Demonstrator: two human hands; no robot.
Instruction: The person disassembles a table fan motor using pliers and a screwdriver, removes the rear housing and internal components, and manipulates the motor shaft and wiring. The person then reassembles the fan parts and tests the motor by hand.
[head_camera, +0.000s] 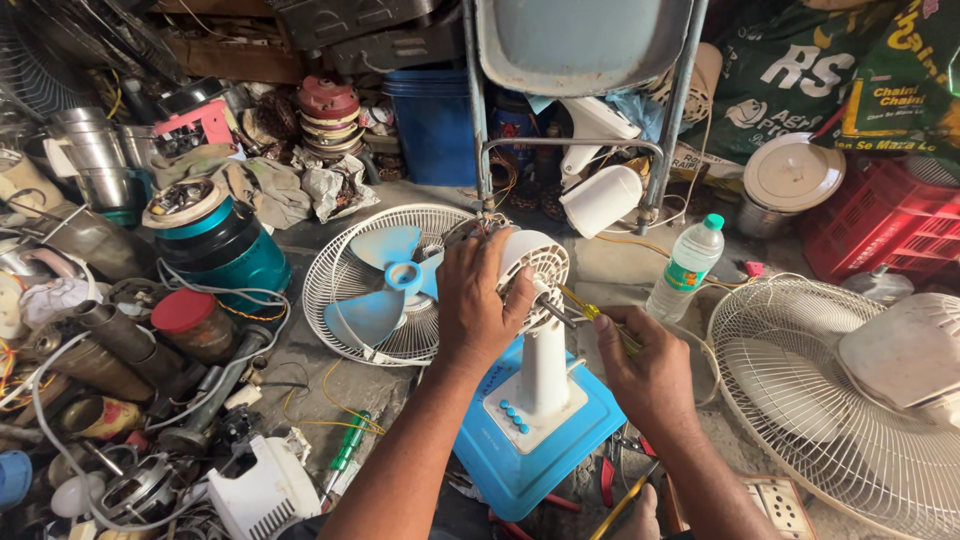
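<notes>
A small table fan lies tilted on the floor, with a white motor housing (535, 262), white stand and blue base (580, 425). Its white wire guard (345, 255) encloses light blue blades (385, 285). My left hand (478, 300) grips the motor housing from the front side. My right hand (645, 370) holds a yellow-handled screwdriver (590, 312), whose metal tip rests against the back of the housing.
A plastic water bottle (688, 265) stands right of the fan. Another white fan guard (820, 400) lies at the right, next to a red crate (885, 220). A teal motor unit (215, 240), metal tubes, wires and a green screwdriver (348, 450) crowd the left. A metal chair frame (575, 140) stands behind.
</notes>
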